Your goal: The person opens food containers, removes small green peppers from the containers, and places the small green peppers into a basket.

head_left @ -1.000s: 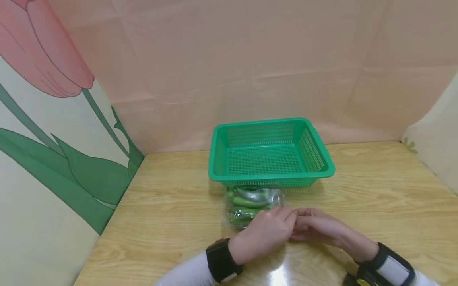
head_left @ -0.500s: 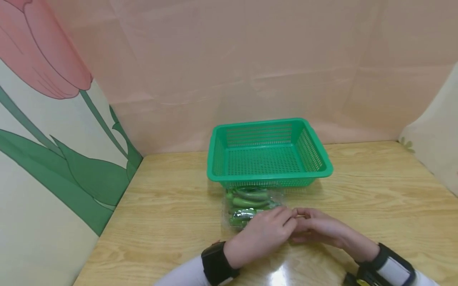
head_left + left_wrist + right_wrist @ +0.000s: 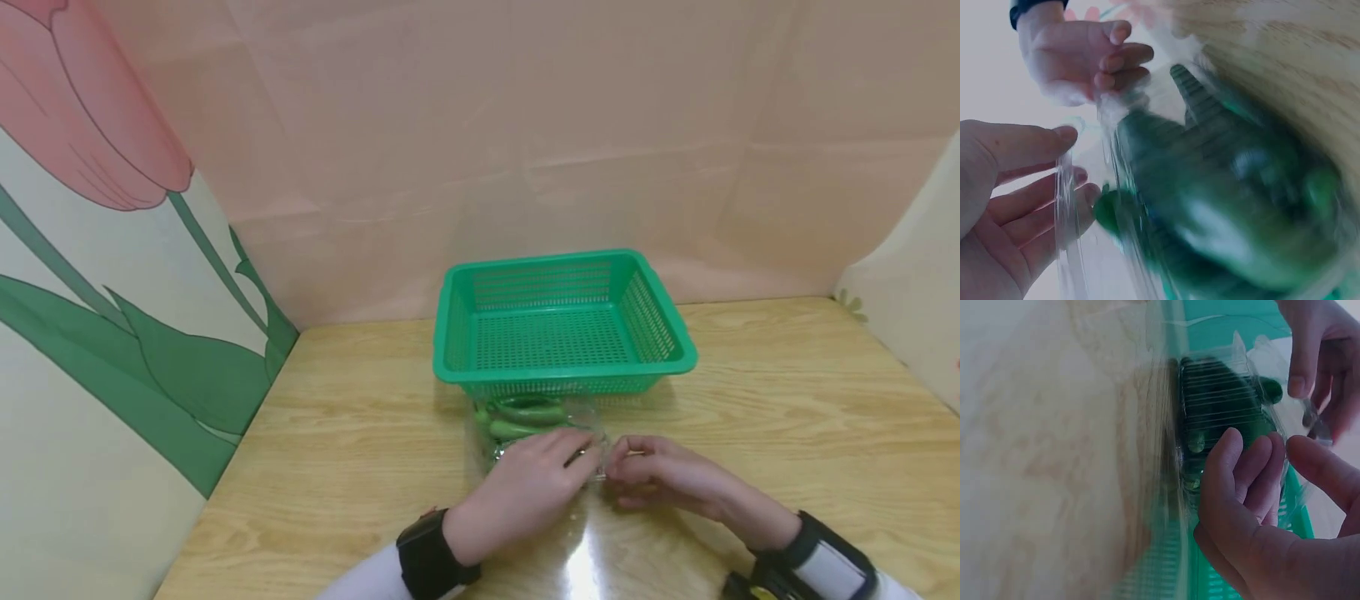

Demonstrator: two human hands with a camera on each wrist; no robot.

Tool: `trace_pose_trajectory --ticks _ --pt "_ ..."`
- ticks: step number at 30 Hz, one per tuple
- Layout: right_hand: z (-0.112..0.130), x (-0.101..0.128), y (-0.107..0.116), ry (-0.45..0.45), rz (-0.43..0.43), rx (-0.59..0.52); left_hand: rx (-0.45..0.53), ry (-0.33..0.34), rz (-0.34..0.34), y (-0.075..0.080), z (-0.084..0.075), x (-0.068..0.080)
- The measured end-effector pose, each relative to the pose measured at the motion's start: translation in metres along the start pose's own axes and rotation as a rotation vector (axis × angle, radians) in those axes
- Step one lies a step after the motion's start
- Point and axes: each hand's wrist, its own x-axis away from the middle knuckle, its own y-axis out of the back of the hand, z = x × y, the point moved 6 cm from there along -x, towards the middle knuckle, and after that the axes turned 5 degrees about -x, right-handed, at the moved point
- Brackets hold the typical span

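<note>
Green vegetables (image 3: 528, 412) still packed; opening, I judged, was unfinished.
Their clear pack (image 3: 577, 415) lay before the basket (image 3: 570, 372); my left hand (image 3: 525, 492) pinched its edge, my right hand (image 3: 671, 475) curled its fingers (image 3: 1225, 462) there, grip unclear.

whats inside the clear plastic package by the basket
The clear plastic package holds long green vegetables. The head view shows some at the far end; the left hand covers much of the near end, so I can't count them.

L hand (image 3: 525, 492) & R hand (image 3: 671, 477) close tog., short of far edge of surface (image 3: 360, 408). L thumb (image 3: 1032, 145) opp. L fingers (image 3: 1047, 227). R fingers (image 3: 1221, 472) part-bent.
</note>
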Motion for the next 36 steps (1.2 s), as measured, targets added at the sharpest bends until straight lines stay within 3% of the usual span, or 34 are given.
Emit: trace_pose_trajectory --ticks 4,10,16,28,36 --pt "0.002 0.002 0.005 -0.017 0.006 0.006 -0.009 0.013 -0.003 0.006 0.006 0.003" --pt "0.002 0.005 0.012 -0.029 0.004 0.024 -0.1 0.003 0.002 0.013 0.012 0.002" --pt "0.001 0.008 0.019 -0.038 0.035 0.005 -0.088 -0.001 0.025 0.017 0.015 -0.001" --pt "0.003 0.018 0.026 -0.003 0.16 -0.21 -0.028 -0.03 0.018 0.031 0.018 -0.013" --pt "0.003 0.023 0.038 0.035 0.122 -0.191 -0.02 -0.027 0.049 0.038 0.023 -0.02"
